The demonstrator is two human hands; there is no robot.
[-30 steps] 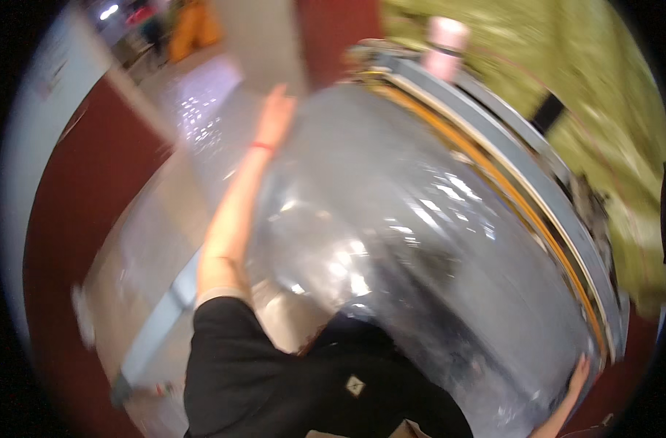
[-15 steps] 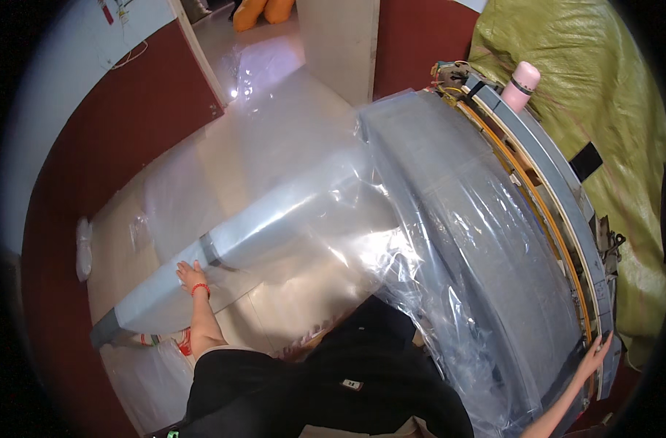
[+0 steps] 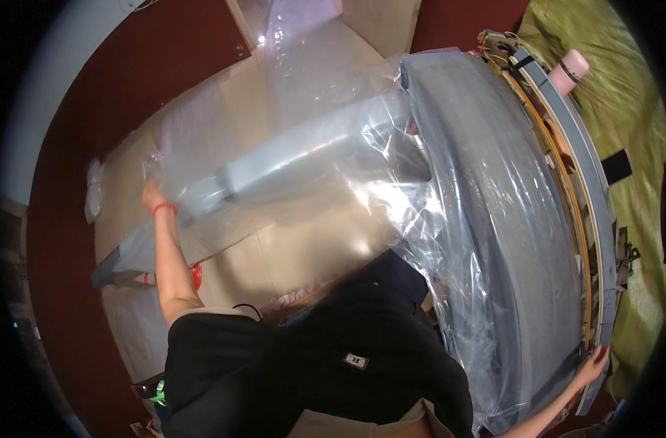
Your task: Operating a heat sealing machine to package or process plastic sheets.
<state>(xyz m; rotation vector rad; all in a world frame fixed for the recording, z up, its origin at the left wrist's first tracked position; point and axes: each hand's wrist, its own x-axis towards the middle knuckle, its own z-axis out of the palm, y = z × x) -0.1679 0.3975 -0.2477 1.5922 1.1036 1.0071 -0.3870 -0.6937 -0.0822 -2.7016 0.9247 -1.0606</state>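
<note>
A wide sheet of clear plastic film (image 3: 289, 80) spreads across the tan work surface. Beneath part of it lies a long grey-blue bar (image 3: 303, 157) with a dark band and a dark end. My left hand (image 3: 153, 194), a red bracelet at its wrist, is closed on a gathered bit of the film past the bar's far side. On the right, my right hand (image 3: 594, 366) rests with fingers stretched at the near end of a long grey rail (image 3: 592, 190). Between the hands, a thick stack of clear film (image 3: 493, 168) lies beside the rail.
A pink bottle (image 3: 568, 71) stands by the rail's far end, near loose wires (image 3: 499, 47). A dark flat rectangle (image 3: 616, 167) lies against the yellow-green woven sheet (image 3: 566, 29). Red-and-white walls border the left. A small plastic bundle (image 3: 93, 191) sits at the far left edge.
My left hand has left the bar's top, moved farther away and left, and closed on the film. The view has shifted. My right hand stays by the rail's near end.
</note>
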